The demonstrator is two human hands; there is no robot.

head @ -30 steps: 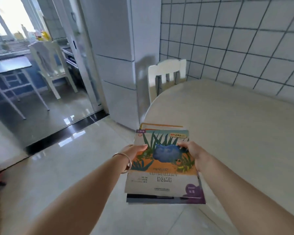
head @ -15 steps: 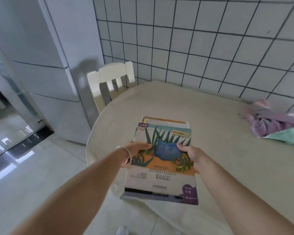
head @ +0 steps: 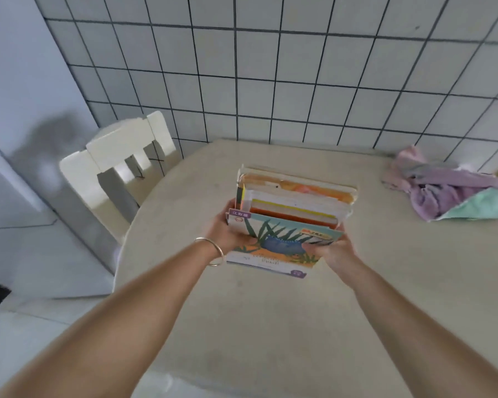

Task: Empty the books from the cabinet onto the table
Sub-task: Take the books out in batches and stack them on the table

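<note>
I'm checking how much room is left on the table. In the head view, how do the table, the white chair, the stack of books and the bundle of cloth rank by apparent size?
1. Table, by far the largest.
2. White chair.
3. Stack of books and bundle of cloth: these look alike, so I won't rank them.

I read this as a home dining corner: a round beige worktop [head: 270, 326] pushed against a white tiled wall [head: 270, 81], a cream wooden chair [head: 118, 156] at its left edge, crumpled laundry [head: 454, 193] near the far right edge
</note>
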